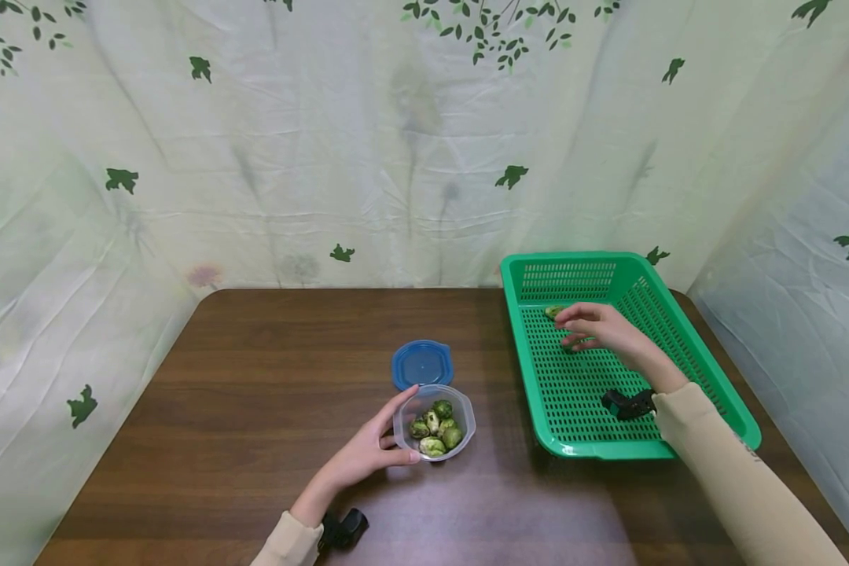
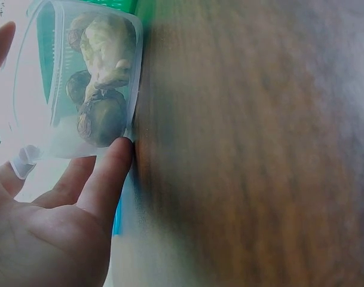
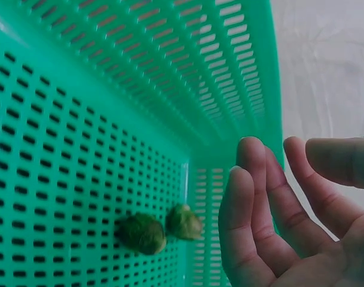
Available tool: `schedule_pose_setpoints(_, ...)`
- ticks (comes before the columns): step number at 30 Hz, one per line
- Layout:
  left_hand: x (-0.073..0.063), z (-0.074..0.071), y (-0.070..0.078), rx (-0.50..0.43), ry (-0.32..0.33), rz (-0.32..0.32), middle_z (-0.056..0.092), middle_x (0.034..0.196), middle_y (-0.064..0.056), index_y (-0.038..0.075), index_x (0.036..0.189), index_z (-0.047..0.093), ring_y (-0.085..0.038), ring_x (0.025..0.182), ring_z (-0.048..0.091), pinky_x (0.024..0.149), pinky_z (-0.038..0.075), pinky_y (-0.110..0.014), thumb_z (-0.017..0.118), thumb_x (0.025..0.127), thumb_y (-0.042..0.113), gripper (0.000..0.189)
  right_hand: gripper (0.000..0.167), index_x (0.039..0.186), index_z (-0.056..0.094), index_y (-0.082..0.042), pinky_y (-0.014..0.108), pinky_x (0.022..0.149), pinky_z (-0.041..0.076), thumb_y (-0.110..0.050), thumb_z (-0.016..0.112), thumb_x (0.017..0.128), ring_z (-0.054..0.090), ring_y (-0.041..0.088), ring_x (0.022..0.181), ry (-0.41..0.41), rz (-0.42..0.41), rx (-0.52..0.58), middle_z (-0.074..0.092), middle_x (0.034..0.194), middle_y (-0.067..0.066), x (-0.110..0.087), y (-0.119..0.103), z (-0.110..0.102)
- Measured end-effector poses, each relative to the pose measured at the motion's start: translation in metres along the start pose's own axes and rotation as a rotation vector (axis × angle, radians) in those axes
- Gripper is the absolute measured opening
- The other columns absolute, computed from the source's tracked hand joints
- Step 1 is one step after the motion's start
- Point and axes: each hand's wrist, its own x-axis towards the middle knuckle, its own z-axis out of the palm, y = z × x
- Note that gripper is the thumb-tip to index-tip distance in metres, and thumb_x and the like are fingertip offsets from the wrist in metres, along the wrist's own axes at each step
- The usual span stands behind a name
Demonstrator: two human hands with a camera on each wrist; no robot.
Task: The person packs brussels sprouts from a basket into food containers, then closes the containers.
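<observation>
My left hand point(image 1: 361, 456) holds a clear plastic container point(image 1: 468, 413) at its left side, thumb and forefinger spread along the rim. Several Brussels sprouts point(image 1: 433, 446) lie inside it. Seen from the left wrist, the container point(image 2: 62, 137) stands upright on the table, with fingertips against its wall. My right hand point(image 1: 604, 330) hovers inside a green basket point(image 1: 587, 450), fingers loosely bent and nothing between them. Below it, in the right wrist view, two Brussels sprouts point(image 3: 143, 233) rest on the basket's slotted floor, near one end wall.
A blue lid point(image 1: 422, 364) lies flat on the brown wooden table point(image 1: 276, 377), just behind the container. The basket takes up the table's right side, its walls rising around my right hand. A leaf-printed curtain point(image 1: 368, 157) hangs behind and along both sides.
</observation>
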Motion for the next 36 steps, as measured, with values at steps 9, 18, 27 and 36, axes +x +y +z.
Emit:
schedule_pose_setpoints(9,0.000,0.000,0.000,0.014,0.004,0.001,0.024,0.151,-0.022,0.021,0.154,0.017,-0.038,0.135,0.030,0.094,0.046,-0.031,0.072,0.086,0.009,0.088,0.037,0.127,0.045,0.012,0.050,0.086,0.049,-0.014,0.047,0.102,0.059,0.040,0.101,-0.014,0.044,-0.044,0.054,0.119,0.021,0.005,0.011,-0.008)
schedule_pose_setpoints(18,0.000,0.000,-0.001,0.013,-0.005,0.022,0.024,0.150,-0.026,0.017,0.154,0.017,-0.041,0.135,0.029,0.095,0.046,-0.036,0.069,0.087,0.007,0.085,0.039,0.132,0.041,0.012,0.051,0.088,0.048,-0.014,0.044,0.102,0.058,0.041,0.103,-0.064,0.107,-0.076,0.042,0.132,0.032,0.010,0.022,-0.016)
schedule_pose_setpoints(27,0.000,0.000,0.000,0.005,-0.005,0.016,0.024,0.150,-0.026,0.017,0.154,0.017,-0.041,0.135,0.029,0.094,0.046,-0.036,0.069,0.088,0.006,0.085,0.043,0.136,0.036,0.011,0.050,0.092,0.046,-0.014,0.043,0.103,0.057,0.041,0.106,-0.102,0.152,-0.093,0.036,0.138,0.033,0.014,0.027,-0.020)
schedule_pose_setpoints(36,0.000,0.000,0.000,-0.006,-0.007,0.006,0.024,0.150,-0.026,0.016,0.154,0.016,-0.041,0.135,0.029,0.092,0.047,-0.033,0.069,0.088,0.006,0.085,0.043,0.138,0.036,0.010,0.048,0.091,0.048,-0.014,0.042,0.103,0.058,0.040,0.108,-0.129,0.188,-0.135,0.034,0.140,0.032,0.019,0.031,-0.022)
